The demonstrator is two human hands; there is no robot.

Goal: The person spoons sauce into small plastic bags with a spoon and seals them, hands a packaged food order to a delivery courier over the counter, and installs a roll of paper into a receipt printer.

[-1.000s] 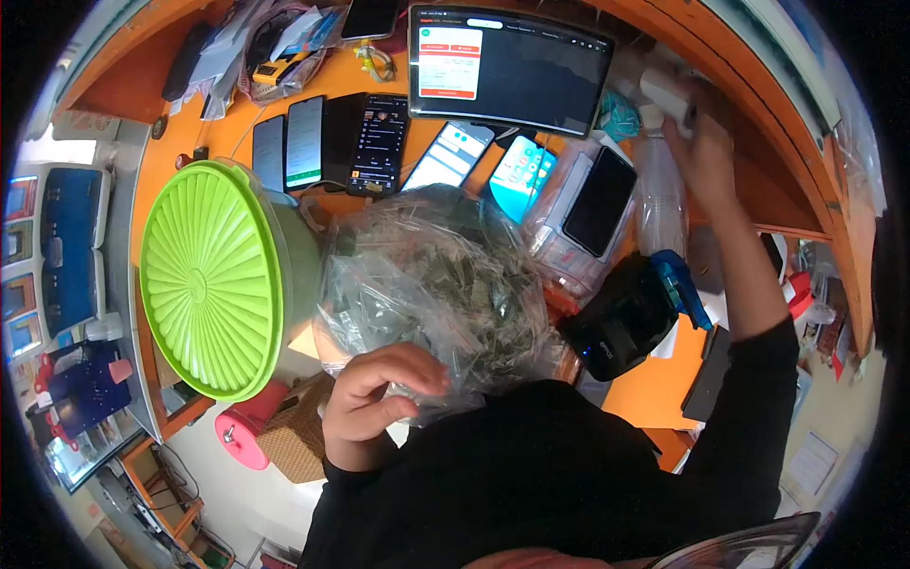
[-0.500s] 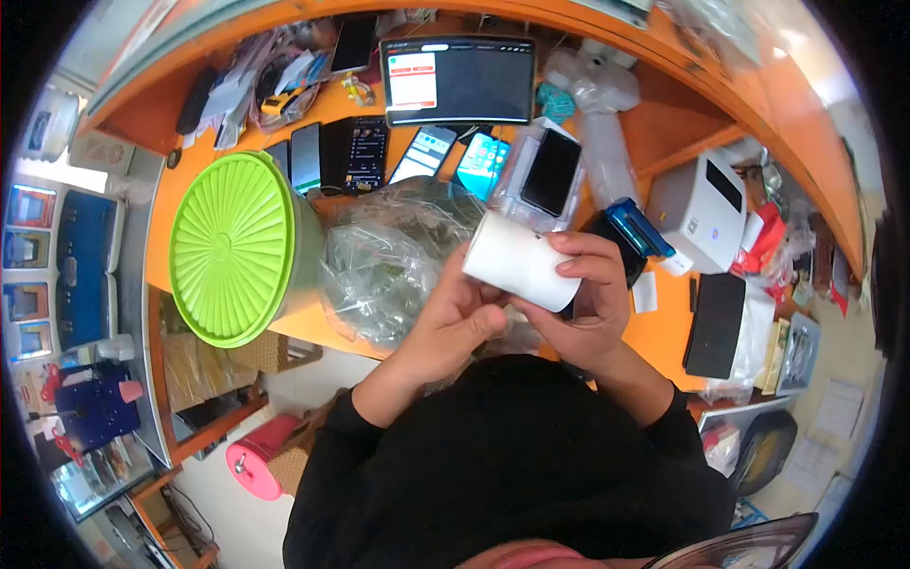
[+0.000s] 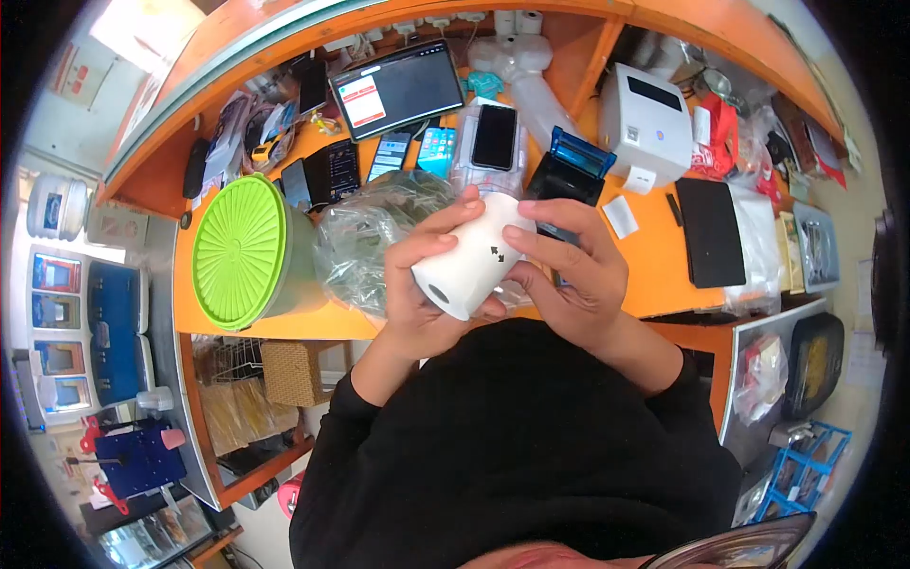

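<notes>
A white paper roll (image 3: 474, 254) is held tilted above the desk's front edge, with its dark core hole facing down and left and small dark marks on its side. My left hand (image 3: 422, 275) is wrapped round its left side, thumb and fingers on the paper. On the right side, the fingers of my right hand (image 3: 573, 266) press against the roll's upper end. Just beyond the roll stands a black printer with a blue lid (image 3: 580, 152). A clear plastic bag (image 3: 355, 251) lies left of my left hand.
On the orange desk (image 3: 654, 270) stand a green-lidded tub (image 3: 239, 251) at left, a tablet (image 3: 398, 87), several phones, and a phone on a clear case (image 3: 495, 137). A white label printer (image 3: 646, 123), red bag (image 3: 718, 137) and black flat case (image 3: 709, 232) are at right.
The roll has been turned so its core hole faces down-left and its marks show. My left fingers now reach over it. The view has shifted, showing more of the desk's right side.
</notes>
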